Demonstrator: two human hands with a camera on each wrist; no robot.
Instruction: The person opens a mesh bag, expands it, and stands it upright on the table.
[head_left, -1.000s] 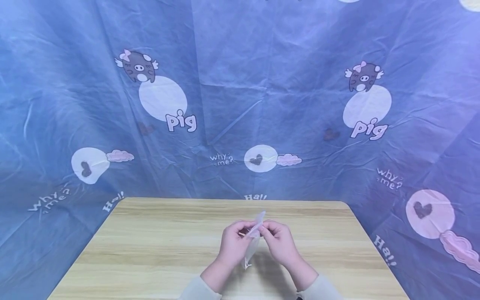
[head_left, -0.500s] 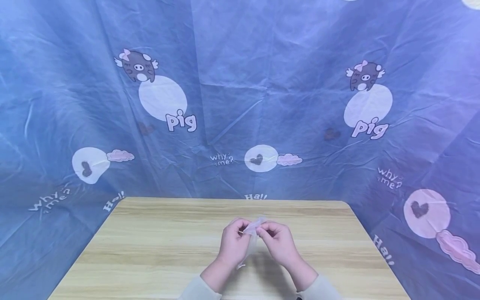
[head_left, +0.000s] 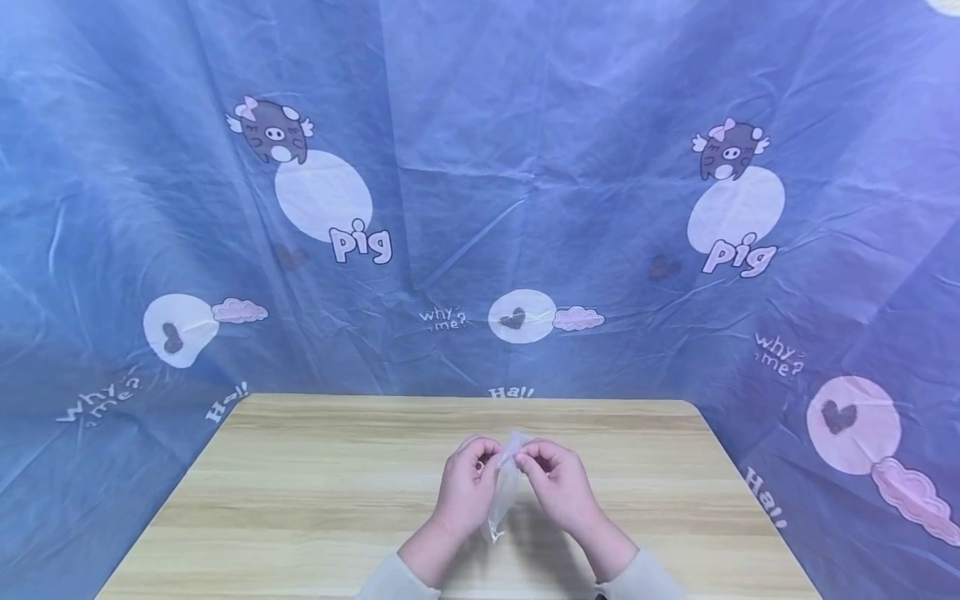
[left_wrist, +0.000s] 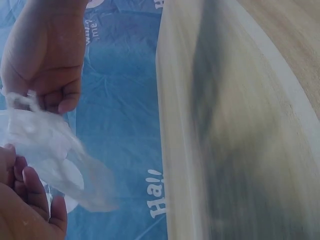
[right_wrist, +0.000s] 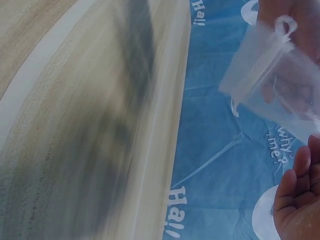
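Between the two hands hangs a translucent white drawstring bag [head_left: 507,492], raised over the table. My left hand [head_left: 465,492] pinches its upper edge from the left with thumb and fingers. From the other side my right hand [head_left: 561,492] pinches the same upper part, fingertips close to the left ones. In the right wrist view a looped white cord [right_wrist: 285,27] shows at one end of the bag [right_wrist: 260,65], and the bag looks see-through. The left wrist view has the bag's film [left_wrist: 65,150] stretching out beyond the left fingers [left_wrist: 35,187].
A light wood-grain table [head_left: 315,483] lies under both hands, with their shadow on it. Behind and beside it hangs a blue cloth backdrop [head_left: 465,208] printed with pigs, hearts and lettering.
The bag's top has shifted slightly left and down since a second ago. Its lower end swung left, then back right. Both hands keep their pinch and barely move.
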